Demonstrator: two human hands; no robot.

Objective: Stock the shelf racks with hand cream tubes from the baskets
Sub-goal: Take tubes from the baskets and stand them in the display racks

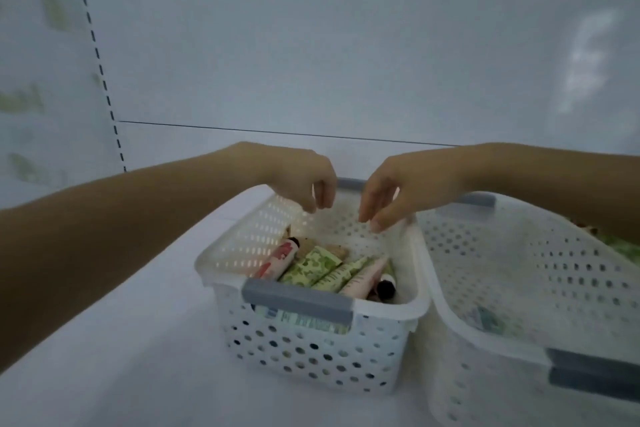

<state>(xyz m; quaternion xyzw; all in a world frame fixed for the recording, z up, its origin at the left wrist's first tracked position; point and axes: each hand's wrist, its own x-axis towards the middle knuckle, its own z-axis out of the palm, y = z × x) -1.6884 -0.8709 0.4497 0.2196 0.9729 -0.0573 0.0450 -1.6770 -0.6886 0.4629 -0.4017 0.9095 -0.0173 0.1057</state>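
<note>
Head view, looking down at two bare forearms reaching forward over a white shelf [121, 340]. On it stand two white plastic baskets with round holes and grey handles, touching side by side. The left hand [304, 180] hovers above the far end of the smaller basket [311, 357], its fingers hanging loosely curled. The right hand [398, 191] hovers just beside it, with its fingers pointing down toward the same basket. Neither grip is closed on anything; both hands are empty and apart from the contents. The smaller basket holds a loose pile of hand cream tubes [311, 267] lying on their sides at the near end. Several are green patterned, one is a red and white tube [277, 262], and one is a pale pink tube [367, 276] with a dark cap beside it. Its far end shows bare floor. The larger basket [519, 270] on the right looks mostly empty, with a greenish item [488, 319] showing dimly through its wall; what it is cannot be made out. No rack with stocked tubes is clearly visible, only blurred green shapes at the left edge. Judging from the pile, plenty of tubes are left to move, and a pick from the smaller basket seems to be the step in hand.
</note>
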